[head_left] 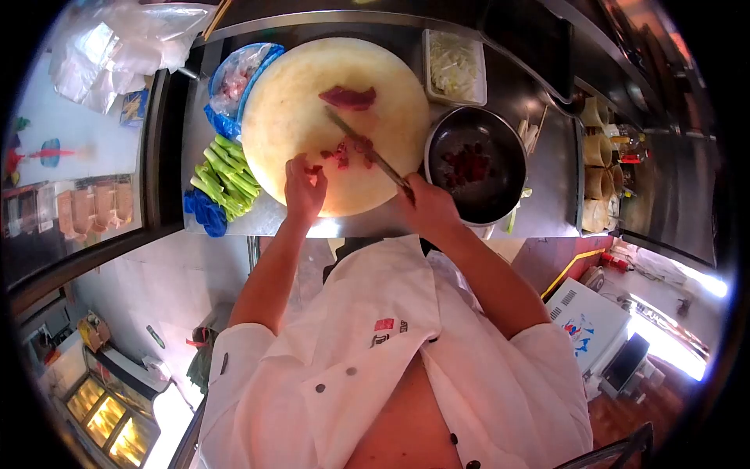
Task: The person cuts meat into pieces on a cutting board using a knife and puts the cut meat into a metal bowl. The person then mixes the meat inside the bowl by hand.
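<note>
One dark-red raw meat chunk [348, 98], several small ragged pieces [340, 156], one round chopping board [285, 109]; right hand [432, 207] grips one knife [378, 159]; left hand [305, 187] half-curled, hold unclear.

A metal bench [556, 176] is bordered at the left by a dark frame [164, 148], past which a brightly lit area is seen. Below it, a pale wall [129, 285] is shown, and toward the lower corner panes [108, 418] are lit yellow. At the lower right, a reddish-brown floor [672, 426] is seen near a white, box-shaped unit [586, 316], beside which strong white light [668, 348] is cast.
</note>
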Motion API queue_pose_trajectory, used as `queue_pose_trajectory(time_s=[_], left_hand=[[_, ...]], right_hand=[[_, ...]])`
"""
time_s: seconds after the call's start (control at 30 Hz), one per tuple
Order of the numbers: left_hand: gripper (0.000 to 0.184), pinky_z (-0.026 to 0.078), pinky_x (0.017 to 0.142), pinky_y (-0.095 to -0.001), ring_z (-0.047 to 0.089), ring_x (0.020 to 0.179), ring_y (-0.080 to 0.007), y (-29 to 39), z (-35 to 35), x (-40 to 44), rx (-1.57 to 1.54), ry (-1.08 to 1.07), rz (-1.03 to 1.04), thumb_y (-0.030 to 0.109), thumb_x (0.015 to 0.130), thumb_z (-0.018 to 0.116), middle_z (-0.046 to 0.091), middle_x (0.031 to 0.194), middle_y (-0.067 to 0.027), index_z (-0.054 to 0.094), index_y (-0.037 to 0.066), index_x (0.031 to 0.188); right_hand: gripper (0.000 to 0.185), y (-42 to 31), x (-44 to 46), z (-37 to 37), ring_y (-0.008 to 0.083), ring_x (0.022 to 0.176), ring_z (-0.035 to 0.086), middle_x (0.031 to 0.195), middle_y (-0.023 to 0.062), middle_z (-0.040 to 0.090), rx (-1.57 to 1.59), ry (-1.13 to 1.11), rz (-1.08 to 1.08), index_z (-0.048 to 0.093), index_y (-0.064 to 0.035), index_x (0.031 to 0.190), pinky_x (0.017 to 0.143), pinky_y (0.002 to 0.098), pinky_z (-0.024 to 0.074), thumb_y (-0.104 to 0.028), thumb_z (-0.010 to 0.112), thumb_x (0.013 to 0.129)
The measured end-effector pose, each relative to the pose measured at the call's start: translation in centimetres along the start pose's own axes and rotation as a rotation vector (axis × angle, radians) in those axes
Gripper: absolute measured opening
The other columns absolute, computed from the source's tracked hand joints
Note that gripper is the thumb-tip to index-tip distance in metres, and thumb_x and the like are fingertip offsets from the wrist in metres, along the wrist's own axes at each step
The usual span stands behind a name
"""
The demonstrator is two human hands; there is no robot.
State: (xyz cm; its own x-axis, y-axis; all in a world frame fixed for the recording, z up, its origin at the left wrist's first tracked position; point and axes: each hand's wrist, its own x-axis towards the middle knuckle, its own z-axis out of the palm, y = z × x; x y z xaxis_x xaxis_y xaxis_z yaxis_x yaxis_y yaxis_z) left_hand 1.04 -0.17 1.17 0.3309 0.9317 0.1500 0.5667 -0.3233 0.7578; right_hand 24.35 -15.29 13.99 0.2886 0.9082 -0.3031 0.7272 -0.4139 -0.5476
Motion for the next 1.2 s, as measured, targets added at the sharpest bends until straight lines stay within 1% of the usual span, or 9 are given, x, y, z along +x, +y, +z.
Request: queue_pose_trajectory(time_s=[0.07, 0.2, 0.43, 0.6, 0.7, 0.87, 0.97, 1.07, 1.2], left_hand=[[0.051, 0.060, 0.084, -0.0378, 0.068, 0.101, -0.0311, 0.2, 1.1, 1.4, -0.262, -0.092, -0.102, -0.001, 0.087, 0.070, 0.057, 0.121, -0.0195, 0.052, -0.001, 0.134], [0.071, 0.057, 0.097, -0.0435, 0.056, 0.127, -0.0366, 2.8, 1.9, 3.4, 0.040, -0.226, 0.054, 0.020, 0.082, 0.081, 0.053, 0.133, -0.0206, 0.049, 0.002, 0.143], [0.097, 0.049, 0.112, -0.0498, 0.050, 0.135, -0.0420, 7.9, 4.1, 5.4, 0.315, -0.534, 0.077, 0.041, 0.071, 0.092, 0.042, 0.149, -0.0227, 0.046, 0.009, 0.150], [0.038, 0.058, 0.095, -0.0443, 0.066, 0.113, -0.0341, 6.6, 6.4, 5.3, 0.209, -0.557, 0.081, 0.022, 0.083, 0.080, 0.053, 0.138, -0.0129, 0.068, 0.014, 0.119], [0.025, 0.058, 0.092, -0.0426, 0.066, 0.114, -0.0325, 5.2, 7.8, 4.5, 0.254, -0.517, 0.154, 0.013, 0.085, 0.076, 0.056, 0.134, -0.0134, 0.071, 0.013, 0.110], [0.014, 0.061, 0.083, -0.0414, 0.070, 0.102, -0.0301, 5.4, 8.5, 3.4, 0.359, -0.442, 0.336, 0.010, 0.087, 0.074, 0.062, 0.121, -0.0156, 0.073, 0.009, 0.101], [0.014, 0.062, 0.066, -0.0346, 0.072, 0.079, -0.0235, 6.6, 8.4, 3.1, 0.135, -0.427, -0.074, 0.000, 0.087, 0.072, 0.067, 0.101, -0.0132, 0.070, 0.003, 0.101], [0.014, 0.062, 0.069, -0.0342, 0.071, 0.079, -0.0208, 10.1, 7.4, 3.4, -0.294, -0.514, -0.427, 0.002, 0.091, 0.072, 0.064, 0.092, -0.0087, 0.068, 0.001, 0.104], [0.015, 0.062, 0.073, -0.0326, 0.072, 0.084, -0.0203, 17.3, 9.3, 2.7, -0.563, -0.506, -0.324, 0.002, 0.098, 0.070, 0.069, 0.097, -0.0095, 0.064, 0.000, 0.112]], right_hand=[[0.026, 1.6, -1.9, -0.6, 0.0488, 0.083, 0.071, 0.088, 0.0254, 0.072, 0.043, 0.075, 0.038, 0.057, -0.0059, 0.113, 0.073, 0.0588, 0.0561, -0.031, 0.058, 0.104], [0.025, 3.5, -6.0, -2.5, 0.0507, 0.083, 0.069, 0.084, 0.0268, 0.070, 0.111, 0.220, 0.227, 0.058, -0.0056, 0.106, 0.071, 0.0593, 0.0545, -0.029, 0.063, 0.102], [0.026, 9.5, -11.6, -4.6, 0.0500, 0.079, 0.069, 0.083, 0.0268, 0.069, 0.188, 0.428, 0.322, 0.063, -0.0043, 0.112, 0.068, 0.0551, 0.0538, -0.028, 0.066, 0.102], [0.025, 14.9, -14.5, -7.4, 0.0437, 0.069, 0.066, 0.076, 0.0230, 0.066, 0.277, 0.412, 0.383, 0.061, -0.0020, 0.105, 0.064, 0.0489, 0.0514, -0.027, 0.065, 0.103], [0.025, 18.3, -16.3, -8.7, 0.0360, 0.063, 0.062, 0.072, 0.0199, 0.063, 0.316, 0.443, 0.386, 0.060, -0.0010, 0.100, 0.061, 0.0459, 0.0492, -0.025, 0.065, 0.104], [0.025, 24.0, -19.3, -9.7, 0.0272, 0.059, 0.057, 0.068, 0.0167, 0.059, 0.394, 0.474, 0.424, 0.058, -0.0006, 0.098, 0.058, 0.0428, 0.0470, -0.023, 0.064, 0.105], [0.026, 26.5, -20.4, -10.6, 0.0270, 0.058, 0.055, 0.068, 0.0159, 0.058, 0.421, 0.468, 0.431, 0.058, -0.0005, 0.098, 0.058, 0.0422, 0.0462, -0.024, 0.065, 0.105], [0.026, 27.8, -21.2, -11.8, 0.0243, 0.059, 0.053, 0.067, 0.0142, 0.057, 0.428, 0.463, 0.433, 0.057, -0.0003, 0.098, 0.057, 0.0413, 0.0452, -0.025, 0.065, 0.105], [0.026, 28.5, -22.0, -12.9, 0.0211, 0.060, 0.053, 0.067, 0.0128, 0.055, 0.471, 0.507, 0.428, 0.057, -0.0010, 0.098, 0.057, 0.0407, 0.0444, -0.025, 0.064, 0.105]])
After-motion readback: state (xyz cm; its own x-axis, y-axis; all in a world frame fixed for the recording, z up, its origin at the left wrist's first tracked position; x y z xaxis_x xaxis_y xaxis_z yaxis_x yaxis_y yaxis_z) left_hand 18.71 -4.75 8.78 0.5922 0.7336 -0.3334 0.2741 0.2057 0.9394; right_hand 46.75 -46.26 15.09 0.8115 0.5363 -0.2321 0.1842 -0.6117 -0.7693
